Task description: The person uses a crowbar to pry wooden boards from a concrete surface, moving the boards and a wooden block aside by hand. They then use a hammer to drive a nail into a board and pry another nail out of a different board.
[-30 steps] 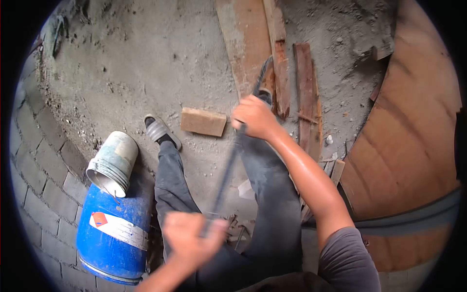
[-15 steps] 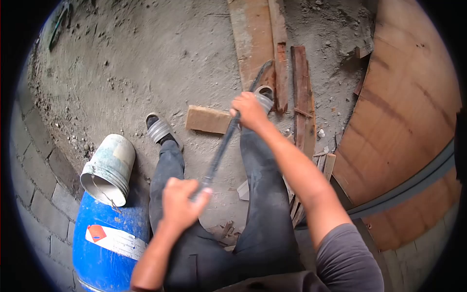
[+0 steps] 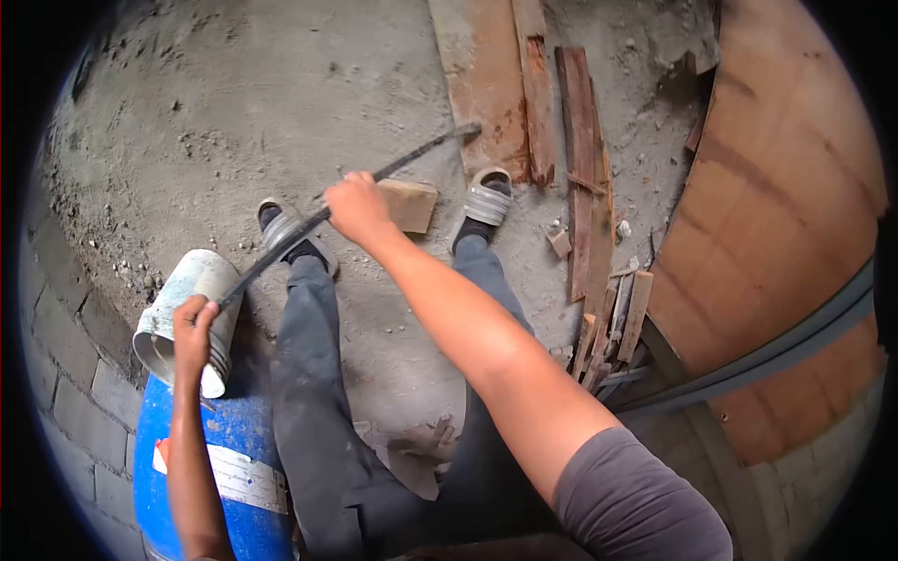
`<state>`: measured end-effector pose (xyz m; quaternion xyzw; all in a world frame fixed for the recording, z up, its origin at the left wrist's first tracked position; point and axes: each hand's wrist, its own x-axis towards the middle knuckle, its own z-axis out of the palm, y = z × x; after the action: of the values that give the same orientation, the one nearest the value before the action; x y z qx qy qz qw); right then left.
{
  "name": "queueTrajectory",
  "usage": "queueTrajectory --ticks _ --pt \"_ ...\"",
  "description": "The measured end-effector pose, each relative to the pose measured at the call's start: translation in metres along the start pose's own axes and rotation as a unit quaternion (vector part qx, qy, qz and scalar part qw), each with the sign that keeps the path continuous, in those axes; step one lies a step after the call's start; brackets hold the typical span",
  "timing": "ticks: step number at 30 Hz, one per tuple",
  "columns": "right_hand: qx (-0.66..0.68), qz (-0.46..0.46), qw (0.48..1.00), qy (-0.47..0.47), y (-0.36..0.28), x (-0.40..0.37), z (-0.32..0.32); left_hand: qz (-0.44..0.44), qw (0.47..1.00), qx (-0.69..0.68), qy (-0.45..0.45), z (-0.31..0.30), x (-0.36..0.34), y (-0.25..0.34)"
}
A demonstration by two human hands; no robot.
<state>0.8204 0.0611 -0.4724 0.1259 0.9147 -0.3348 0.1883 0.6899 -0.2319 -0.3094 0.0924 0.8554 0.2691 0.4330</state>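
Note:
A long dark crowbar [image 3: 273, 259] slants across the space in front of my legs, its bent end up and to the right, by the near end of a wide wooden board [image 3: 486, 89]. My right hand [image 3: 358, 210] is wrapped round its middle. Lower down, my left hand [image 3: 192, 332] grips the other end, just over the whitish bucket [image 3: 201, 273]. Below the bar and partly covered by my right hand lies a short wooden block [image 3: 409, 204], between my two sandalled feet.
The bucket lies tipped on a blue drum [image 3: 238, 425] at my left. Narrow planks [image 3: 580, 159] and several wood scraps [image 3: 636, 313] lie right of my feet. A large plywood sheet [image 3: 776, 206] takes up the right side. Grey blocks [image 3: 79, 421] line the left edge.
Both hands have moved left with the crowbar, my left hand from over my leg to the bucket. The bar has turned flatter, and my right foot has shifted slightly.

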Motion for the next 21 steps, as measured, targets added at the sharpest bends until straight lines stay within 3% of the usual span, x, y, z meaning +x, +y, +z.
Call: queueTrajectory --ticks 2,4,6,7,11,14,17,21 --pt "-0.007 -0.014 1.000 0.015 0.023 -0.004 0.002 -0.033 0.999 0.013 -0.016 0.012 0.016 -0.003" --pt "-0.035 -0.012 0.999 0.027 0.081 -0.012 0.006 -0.011 0.999 0.033 0.002 0.051 0.040 0.010" --pt "-0.033 -0.043 0.998 0.042 0.145 -0.035 -0.015 0.046 0.998 0.047 0.009 0.132 0.061 0.053" --pt "-0.001 -0.078 0.996 0.051 0.174 -0.042 -0.035 0.047 0.997 0.053 0.006 0.146 0.059 0.058" --pt "0.002 -0.099 0.995 0.025 0.188 -0.080 -0.039 0.041 0.998 0.037 0.014 0.176 0.002 0.089" --pt "0.087 -0.087 0.990 0.067 0.186 -0.106 -0.080 0.025 0.996 0.034 0.075 0.189 -0.047 0.174" --pt "0.096 -0.124 0.985 0.076 0.201 -0.138 -0.141 0.051 0.993 0.106 -0.031 0.190 -0.092 0.290" --pt "0.073 -0.094 0.990 0.075 0.210 -0.172 -0.212 0.119 0.978 0.050 -0.163 0.199 -0.118 0.402"
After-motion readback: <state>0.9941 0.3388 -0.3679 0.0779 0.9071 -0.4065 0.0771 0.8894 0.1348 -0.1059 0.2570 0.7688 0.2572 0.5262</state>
